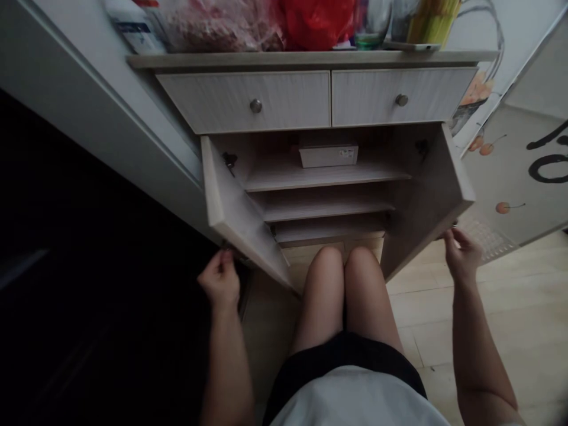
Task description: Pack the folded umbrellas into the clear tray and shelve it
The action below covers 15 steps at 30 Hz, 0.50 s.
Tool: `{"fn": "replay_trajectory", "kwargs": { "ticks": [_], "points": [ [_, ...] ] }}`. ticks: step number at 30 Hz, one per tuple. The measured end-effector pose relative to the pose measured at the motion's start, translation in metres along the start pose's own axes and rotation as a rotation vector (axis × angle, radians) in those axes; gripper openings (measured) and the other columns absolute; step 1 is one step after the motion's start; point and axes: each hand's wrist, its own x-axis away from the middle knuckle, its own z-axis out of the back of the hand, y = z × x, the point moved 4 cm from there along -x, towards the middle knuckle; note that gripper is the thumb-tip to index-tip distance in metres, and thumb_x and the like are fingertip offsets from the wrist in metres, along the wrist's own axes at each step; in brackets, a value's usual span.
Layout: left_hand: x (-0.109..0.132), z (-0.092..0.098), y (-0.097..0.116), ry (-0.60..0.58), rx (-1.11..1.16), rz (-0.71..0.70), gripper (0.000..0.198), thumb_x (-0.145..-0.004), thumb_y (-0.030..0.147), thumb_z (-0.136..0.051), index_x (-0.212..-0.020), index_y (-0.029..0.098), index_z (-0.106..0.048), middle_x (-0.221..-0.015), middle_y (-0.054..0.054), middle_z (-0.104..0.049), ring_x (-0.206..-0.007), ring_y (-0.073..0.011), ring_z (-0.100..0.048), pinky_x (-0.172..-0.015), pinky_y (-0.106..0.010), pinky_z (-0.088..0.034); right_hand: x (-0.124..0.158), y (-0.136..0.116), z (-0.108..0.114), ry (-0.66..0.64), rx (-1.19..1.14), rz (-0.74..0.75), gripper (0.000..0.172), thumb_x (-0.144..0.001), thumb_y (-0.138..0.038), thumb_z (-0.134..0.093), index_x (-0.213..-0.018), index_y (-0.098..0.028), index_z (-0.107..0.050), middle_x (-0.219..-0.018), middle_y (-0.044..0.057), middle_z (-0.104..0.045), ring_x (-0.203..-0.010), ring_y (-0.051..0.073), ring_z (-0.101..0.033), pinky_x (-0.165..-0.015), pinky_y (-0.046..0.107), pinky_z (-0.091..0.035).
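Left hand (219, 279) and right hand (462, 255) well apart, pinching the edges of left cabinet door (239, 210) and right cabinet door (428, 213), a slipped grip risking a swing into bare knees (327, 272).

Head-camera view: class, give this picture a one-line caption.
Left hand and right hand at the open left door and right door of a wood-grain cabinet, shelves inside.

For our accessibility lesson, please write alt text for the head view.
A person's left hand and right hand touch the edges of a pale wooden cabinet's two open doors. Inside, a white box sits on the upper shelf; above are two drawers, with a red plastic bag on top.
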Motion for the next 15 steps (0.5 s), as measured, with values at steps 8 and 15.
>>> {"fn": "replay_trajectory", "kwargs": {
  "ticks": [8, 15],
  "points": [
    [0.022, -0.121, 0.056, -0.383, -0.009, -0.262, 0.031, -0.092, 0.044, -0.058, -0.088, 0.021, -0.078, -0.086, -0.008, -0.078, -0.083, -0.0226, -0.072, -0.083, -0.035, -0.054, 0.018, -0.084, -0.107, -0.245, -0.040, 0.205, 0.050, -0.092, -0.063, -0.044, -0.090, -0.024, -0.074, -0.095, 0.011, -0.077, -0.090, 0.027, -0.072, -0.082, 0.041, -0.055],
    [0.018, -0.221, 0.076, -0.514, -0.056, -0.274, 0.018, -0.093, 0.031, -0.063, -0.095, 0.020, -0.078, -0.095, -0.009, -0.079, -0.087, -0.0220, -0.072, -0.084, -0.033, -0.051, 0.007, -0.127, -0.202, -0.386, 0.051, 0.211, 0.044, -0.101, -0.052, -0.041, -0.099, -0.023, -0.075, -0.097, 0.007, -0.078, -0.085, 0.022, -0.072, -0.071, 0.030, -0.049]
  ]
}}
